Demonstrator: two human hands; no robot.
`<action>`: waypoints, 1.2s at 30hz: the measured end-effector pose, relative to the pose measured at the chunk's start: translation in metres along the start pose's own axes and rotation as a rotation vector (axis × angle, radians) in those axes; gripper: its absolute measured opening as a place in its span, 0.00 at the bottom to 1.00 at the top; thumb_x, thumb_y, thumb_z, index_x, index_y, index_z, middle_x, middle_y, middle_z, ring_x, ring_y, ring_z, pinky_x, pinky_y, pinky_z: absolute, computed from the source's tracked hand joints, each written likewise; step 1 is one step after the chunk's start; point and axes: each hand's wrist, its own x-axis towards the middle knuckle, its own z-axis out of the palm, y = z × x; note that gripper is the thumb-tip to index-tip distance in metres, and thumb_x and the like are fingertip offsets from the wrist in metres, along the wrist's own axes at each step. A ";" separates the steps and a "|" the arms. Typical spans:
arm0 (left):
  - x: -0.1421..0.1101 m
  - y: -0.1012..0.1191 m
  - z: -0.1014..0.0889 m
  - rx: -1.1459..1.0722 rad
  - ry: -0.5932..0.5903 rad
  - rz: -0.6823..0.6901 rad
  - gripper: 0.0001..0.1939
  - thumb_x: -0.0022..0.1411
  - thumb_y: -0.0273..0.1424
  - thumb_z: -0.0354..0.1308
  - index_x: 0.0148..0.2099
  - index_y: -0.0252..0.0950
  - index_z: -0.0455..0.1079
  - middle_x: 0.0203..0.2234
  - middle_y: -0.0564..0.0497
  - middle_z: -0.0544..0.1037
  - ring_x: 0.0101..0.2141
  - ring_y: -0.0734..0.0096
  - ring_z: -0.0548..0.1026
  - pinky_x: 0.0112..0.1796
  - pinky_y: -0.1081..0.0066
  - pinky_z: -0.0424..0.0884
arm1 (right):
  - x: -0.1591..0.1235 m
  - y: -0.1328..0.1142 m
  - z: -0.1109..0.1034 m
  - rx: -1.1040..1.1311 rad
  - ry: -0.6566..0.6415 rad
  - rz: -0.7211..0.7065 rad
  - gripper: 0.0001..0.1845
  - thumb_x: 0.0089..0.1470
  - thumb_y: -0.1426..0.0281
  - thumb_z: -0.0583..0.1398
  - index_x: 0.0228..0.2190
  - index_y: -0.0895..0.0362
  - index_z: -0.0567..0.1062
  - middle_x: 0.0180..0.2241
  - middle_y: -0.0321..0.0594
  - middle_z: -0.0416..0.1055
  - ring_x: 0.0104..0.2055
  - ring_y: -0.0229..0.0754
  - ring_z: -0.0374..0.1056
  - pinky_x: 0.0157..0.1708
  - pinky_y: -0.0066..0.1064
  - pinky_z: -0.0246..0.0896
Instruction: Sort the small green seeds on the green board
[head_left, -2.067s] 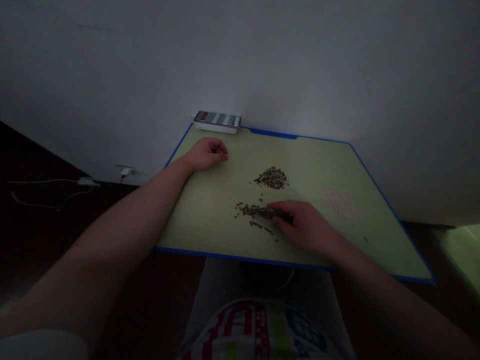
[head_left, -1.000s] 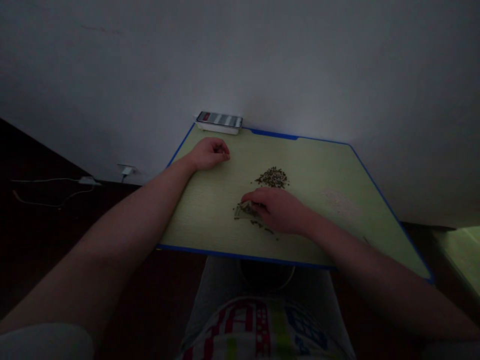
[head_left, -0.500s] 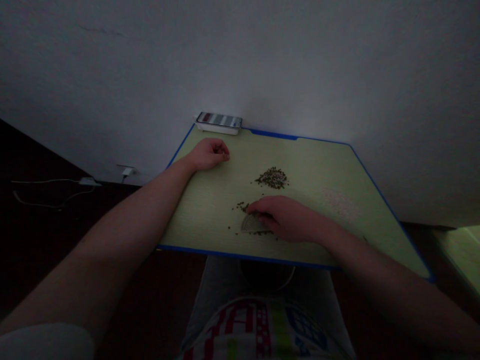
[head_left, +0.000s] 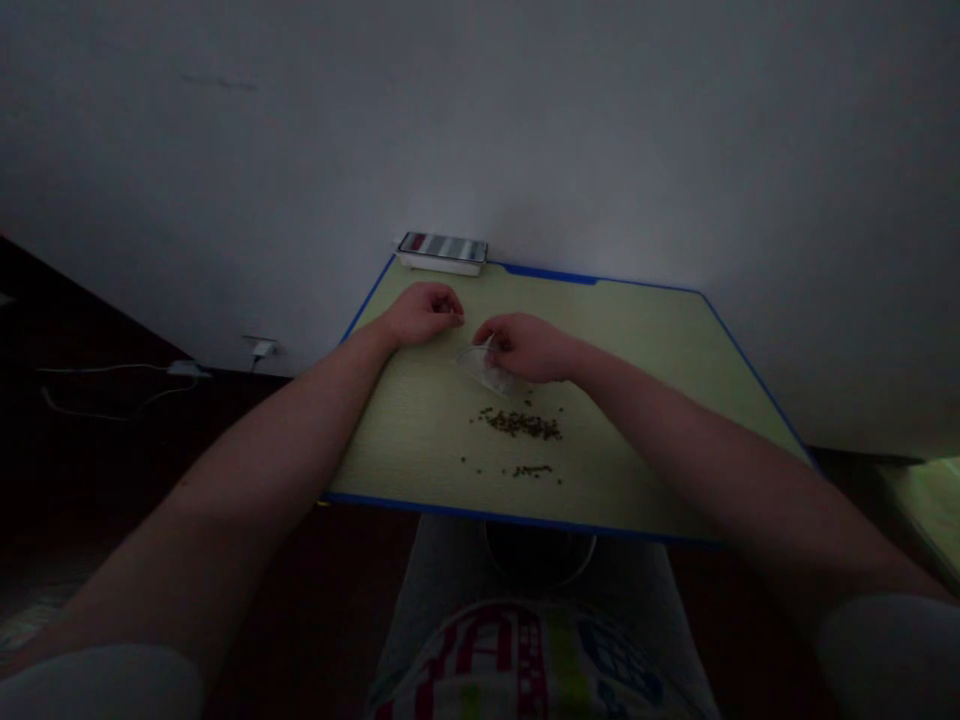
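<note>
My right hand point(head_left: 529, 348) is closed on a clear protractor point(head_left: 487, 372), tilted above the table with its curved edge to the left. A scattered heap of small dark grains point(head_left: 521, 424) lies just below it on the table, and a short row of grains point(head_left: 532, 471) lies nearer the front edge. To the left, my left hand point(head_left: 429, 313) rests on the tabletop with its fingers curled in; whether they hold anything is hidden. The back pile of grains and the pale grains at the right are covered by my right hand and forearm.
The pale green folding table point(head_left: 420, 450) has a blue rim and stands against a wall point(head_left: 637, 130). A phone point(head_left: 444, 246) lies on a white box point(head_left: 442, 264) at its back left corner. Below the front edge is a dark round container point(head_left: 538, 555) between my legs.
My right hand drew the protractor through the front grains, then lifted it and moved back and left, close to my left hand. The front heap is uncovered now. My left hand stayed put.
</note>
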 end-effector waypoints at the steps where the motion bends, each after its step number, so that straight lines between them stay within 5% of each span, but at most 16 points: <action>1: 0.000 0.000 0.000 0.000 0.001 0.004 0.09 0.47 0.33 0.64 0.29 0.33 0.72 0.16 0.58 0.65 0.21 0.78 0.61 0.24 0.73 0.55 | 0.004 -0.001 0.003 -0.038 -0.011 -0.007 0.20 0.54 0.78 0.60 0.49 0.59 0.76 0.34 0.42 0.80 0.34 0.41 0.73 0.38 0.31 0.64; 13: 0.003 -0.005 0.000 -0.019 -0.003 -0.005 0.09 0.46 0.33 0.64 0.30 0.33 0.72 0.18 0.56 0.67 0.22 0.77 0.63 0.24 0.74 0.56 | 0.000 -0.024 0.023 -0.158 -0.098 -0.154 0.23 0.55 0.76 0.59 0.52 0.60 0.77 0.40 0.46 0.80 0.38 0.43 0.72 0.38 0.31 0.61; 26: -0.001 0.004 -0.001 -0.015 -0.016 -0.031 0.08 0.47 0.32 0.63 0.30 0.33 0.71 0.16 0.57 0.65 0.20 0.78 0.61 0.24 0.74 0.56 | -0.012 -0.057 0.026 -0.245 -0.377 -0.474 0.21 0.56 0.78 0.59 0.51 0.55 0.79 0.41 0.41 0.81 0.37 0.41 0.72 0.37 0.30 0.58; 36: 0.001 -0.001 0.000 -0.012 -0.007 -0.020 0.08 0.46 0.32 0.63 0.30 0.33 0.72 0.16 0.57 0.66 0.20 0.79 0.61 0.23 0.74 0.55 | -0.029 -0.060 0.022 -0.292 -0.509 -0.558 0.22 0.59 0.78 0.57 0.51 0.52 0.80 0.45 0.42 0.80 0.41 0.43 0.73 0.41 0.32 0.59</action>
